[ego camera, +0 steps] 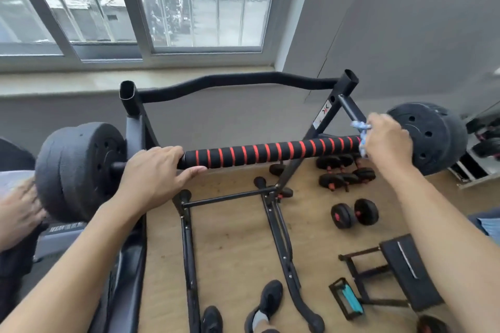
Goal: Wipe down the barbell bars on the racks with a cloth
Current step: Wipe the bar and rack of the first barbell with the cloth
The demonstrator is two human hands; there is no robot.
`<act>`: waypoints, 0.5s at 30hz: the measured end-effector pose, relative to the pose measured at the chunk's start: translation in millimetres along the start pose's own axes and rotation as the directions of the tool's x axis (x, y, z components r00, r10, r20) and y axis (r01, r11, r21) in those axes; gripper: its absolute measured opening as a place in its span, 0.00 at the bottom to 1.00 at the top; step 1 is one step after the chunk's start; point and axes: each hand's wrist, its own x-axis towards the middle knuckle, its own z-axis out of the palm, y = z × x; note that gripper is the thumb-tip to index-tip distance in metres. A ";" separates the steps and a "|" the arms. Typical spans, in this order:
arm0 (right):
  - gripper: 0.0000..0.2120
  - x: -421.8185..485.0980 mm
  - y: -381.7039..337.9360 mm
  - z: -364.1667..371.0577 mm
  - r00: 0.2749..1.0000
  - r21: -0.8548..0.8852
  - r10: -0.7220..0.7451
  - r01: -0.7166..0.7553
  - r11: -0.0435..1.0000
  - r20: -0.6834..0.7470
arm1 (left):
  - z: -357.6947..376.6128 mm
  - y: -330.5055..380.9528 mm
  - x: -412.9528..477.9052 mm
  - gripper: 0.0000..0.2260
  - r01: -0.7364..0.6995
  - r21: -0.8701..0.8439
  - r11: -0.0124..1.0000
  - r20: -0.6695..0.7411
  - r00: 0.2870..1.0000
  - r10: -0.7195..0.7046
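Note:
A barbell bar with black foam and red spiral stripes lies across a black rack. Black weight plates sit on its left end and its right end. My left hand grips the bar's left end, just inside the left plates. My right hand holds a crumpled blue-and-white cloth against the bar's right end, close to the right plates.
Another person's hand rests by the left plates at the frame's left edge. Several small black dumbbells lie on the wooden floor under the rack. A black stand sits at lower right. My shoes are below. A window runs behind.

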 end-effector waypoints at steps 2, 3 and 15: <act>0.04 -2.1 -20.2 -7.1 1.000 0.048 0.027 -0.026 0.998 -0.015 | -2.7 1.5 0.9 0.26 0.020 -0.001 1.000 0.027 0.999 -0.020; 0.03 -7.7 -47.5 -7.2 1.000 0.104 -0.021 0.023 0.994 -0.022 | -3.7 1.7 1.6 0.26 0.032 0.005 0.999 0.046 0.998 -0.032; 0.06 -90.0 -249.8 26.1 0.866 0.224 -0.490 0.460 0.859 0.102 | -3.2 -8.8 -2.0 0.14 -0.034 -0.064 0.997 0.079 0.996 0.039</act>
